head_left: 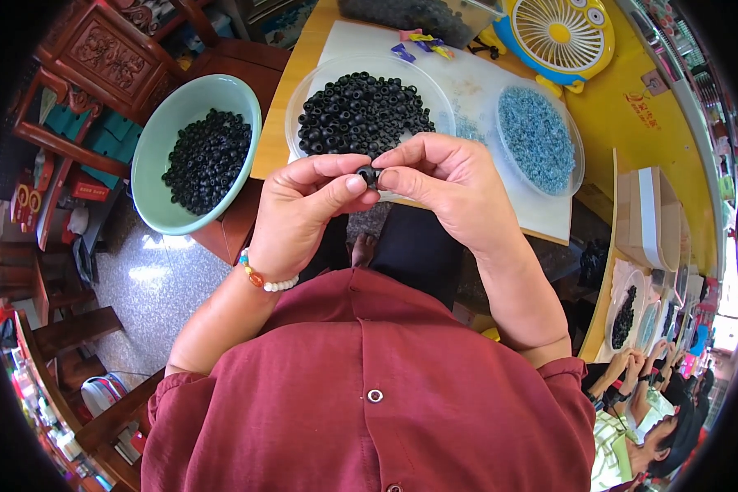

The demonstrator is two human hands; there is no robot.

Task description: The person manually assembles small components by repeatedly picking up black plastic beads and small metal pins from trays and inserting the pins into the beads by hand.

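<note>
Matt black bead (367,174), clear glossy plastic dish (303,102), smooth yellow wooden table (631,139).

I have one view only, from the camera worn on the person's head, the left of a side-by-side pair, so nothing here overlaps with a second picture. It looks steeply down over the chest, and the red shirt (361,394) fills the near lower part of the picture. The left hand (299,205) and right hand (443,184) sit close under the lens, near the middle. Beyond them the yellow table (631,139) runs to the far edge, its straight sides bowed by the fisheye. A green bowl (160,156) lies to the far left; the dark round rim cuts off every corner.
</note>
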